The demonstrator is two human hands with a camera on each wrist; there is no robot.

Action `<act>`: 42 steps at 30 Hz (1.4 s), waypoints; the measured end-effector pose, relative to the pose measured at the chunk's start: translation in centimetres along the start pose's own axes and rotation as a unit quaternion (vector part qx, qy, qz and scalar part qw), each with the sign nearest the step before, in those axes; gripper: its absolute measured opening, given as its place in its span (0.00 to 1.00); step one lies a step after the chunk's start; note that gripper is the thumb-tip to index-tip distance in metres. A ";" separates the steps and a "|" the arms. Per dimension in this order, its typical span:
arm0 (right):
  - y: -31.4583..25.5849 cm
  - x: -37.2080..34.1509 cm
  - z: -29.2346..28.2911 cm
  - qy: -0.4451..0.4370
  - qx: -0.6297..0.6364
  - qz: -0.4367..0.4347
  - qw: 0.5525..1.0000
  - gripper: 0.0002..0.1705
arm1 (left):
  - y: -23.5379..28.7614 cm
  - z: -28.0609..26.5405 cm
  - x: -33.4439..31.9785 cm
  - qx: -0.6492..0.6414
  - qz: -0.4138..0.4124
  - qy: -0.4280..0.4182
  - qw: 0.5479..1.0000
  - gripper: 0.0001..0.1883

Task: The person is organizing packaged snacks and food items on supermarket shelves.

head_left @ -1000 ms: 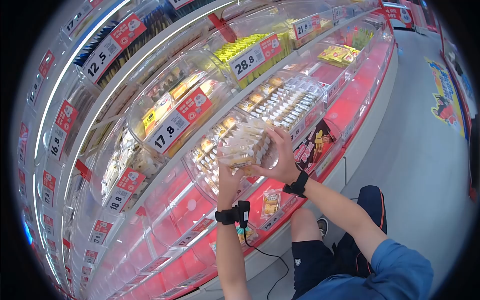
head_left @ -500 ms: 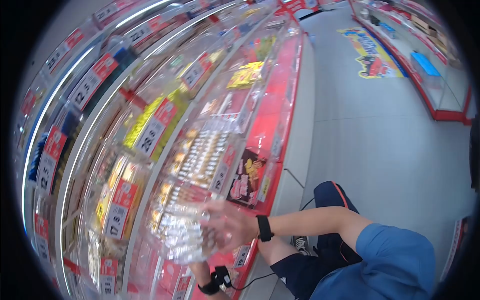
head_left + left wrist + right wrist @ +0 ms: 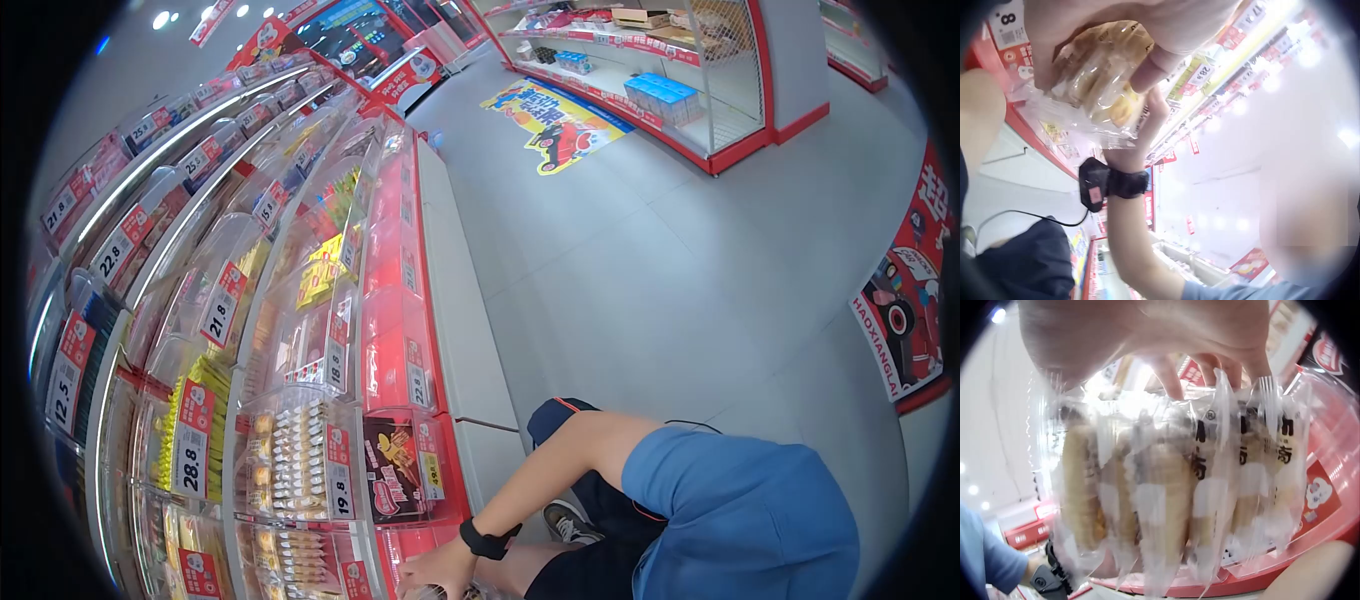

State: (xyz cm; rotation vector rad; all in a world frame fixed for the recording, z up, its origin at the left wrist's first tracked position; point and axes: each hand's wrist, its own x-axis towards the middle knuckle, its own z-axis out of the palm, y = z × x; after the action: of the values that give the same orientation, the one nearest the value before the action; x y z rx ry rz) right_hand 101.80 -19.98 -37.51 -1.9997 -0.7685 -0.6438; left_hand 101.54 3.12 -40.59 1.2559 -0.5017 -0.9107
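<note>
Several clear-wrapped pastries [image 3: 1166,487] stand side by side in a row in the right wrist view, with dark lettering on some wrappers. My right hand [image 3: 1147,328] grips them from above, its fingers reaching over the far side. In the left wrist view my left hand [image 3: 1179,25] curls round the same wrapped pastries [image 3: 1100,94], and the right hand's fingers show behind them. The head view catches only my right hand [image 3: 440,572] at the bottom edge, close by the lowest bins. The left hand and most of the bundle lie below that frame.
Tiered clear bins line the left side, with wrapped pastries [image 3: 290,455], yellow packets [image 3: 325,270] and price cards [image 3: 190,440]. A black snack box [image 3: 393,470] sits in the red front row. Grey floor [image 3: 640,270] runs between these and another shelf unit [image 3: 740,100].
The head view has swung toward the aisle, so the shelves slid left and down. Both hands and the bundle of pastries sank toward the bottom edge; the left hand left the head view.
</note>
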 end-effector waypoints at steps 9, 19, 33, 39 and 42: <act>5.3 4.9 0.6 -0.140 0.230 0.317 0.910 0.37 | 5.5 4.5 1.3 -0.184 -0.007 0.152 0.971 0.26; 5.6 5.2 -3.4 -0.186 0.239 0.418 0.856 0.35 | 7.2 2.7 6.0 -0.194 -0.064 0.143 0.969 0.25; 2.4 7.5 -1.0 -0.290 0.025 0.399 0.870 0.40 | 4.8 2.1 4.0 -0.292 -0.020 0.200 0.935 0.23; 7.4 7.1 -1.7 -0.313 0.124 0.286 0.897 0.43 | 3.9 0.8 4.6 -0.363 0.014 0.245 0.899 0.20; 8.9 6.0 -1.8 -0.287 0.122 0.322 0.894 0.38 | 5.5 2.9 2.7 -0.335 0.069 0.025 0.939 0.20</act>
State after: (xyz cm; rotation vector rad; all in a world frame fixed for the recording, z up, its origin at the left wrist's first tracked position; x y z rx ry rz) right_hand 112.04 -23.73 -37.36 -2.0435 -0.4247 0.4337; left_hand 102.52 -0.58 -35.00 0.6104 -0.2002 -0.8285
